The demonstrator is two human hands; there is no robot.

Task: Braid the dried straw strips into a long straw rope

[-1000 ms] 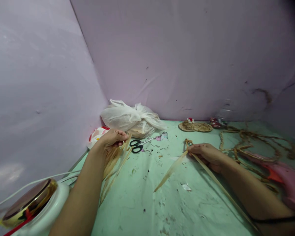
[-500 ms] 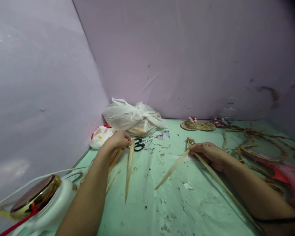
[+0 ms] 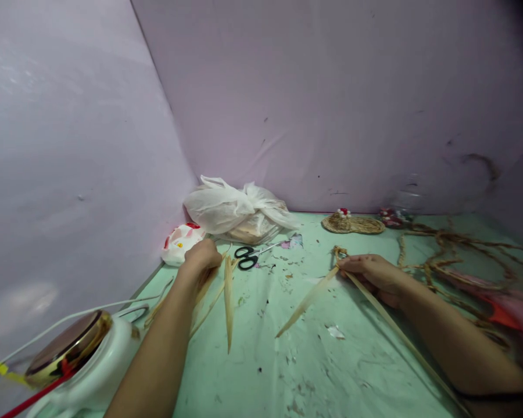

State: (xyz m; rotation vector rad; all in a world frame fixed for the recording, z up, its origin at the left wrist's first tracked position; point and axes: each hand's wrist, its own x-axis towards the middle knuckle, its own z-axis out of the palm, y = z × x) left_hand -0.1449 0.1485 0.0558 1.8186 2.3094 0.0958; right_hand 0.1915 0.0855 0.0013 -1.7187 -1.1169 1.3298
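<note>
At four o'clock from the middle of the view, the right hand [image 3: 372, 273] pinches a pale fibre strip [image 3: 307, 305] between thumb and forefinger, its remaining fingers curled underneath. The strip's twisted, looped end [image 3: 340, 252] pokes up at twelve o'clock from the pinch, a short tail slants down at seven o'clock, and a long tail runs at five o'clock past the forearm, which wears a dark band [image 3: 490, 396]. At eight o'clock from the middle, the left hand [image 3: 201, 255] is bent over loose strips [image 3: 229, 307], back toward the camera; its fingers are bent and largely hidden, so I cannot tell whether they grip anything. One broad strip points down at five o'clock from that hand, just beside the fingers. Black-handled scissors [image 3: 247, 258] lie at its three o'clock, a knotted white plastic bag [image 3: 239, 210] at one, a white packet with red marks [image 3: 181, 245] at ten, and a white container [image 3: 107, 363] with a gold-rimmed lid [image 3: 65, 345] at eight. Between eleven and twelve from the right hand sits a woven, sole-shaped piece [image 3: 359, 225] topped with red and white beads [image 3: 344, 213]; tangled brown braided cord [image 3: 440, 264] spreads at three. All lie on the green tabletop [image 3: 314, 377].
</note>
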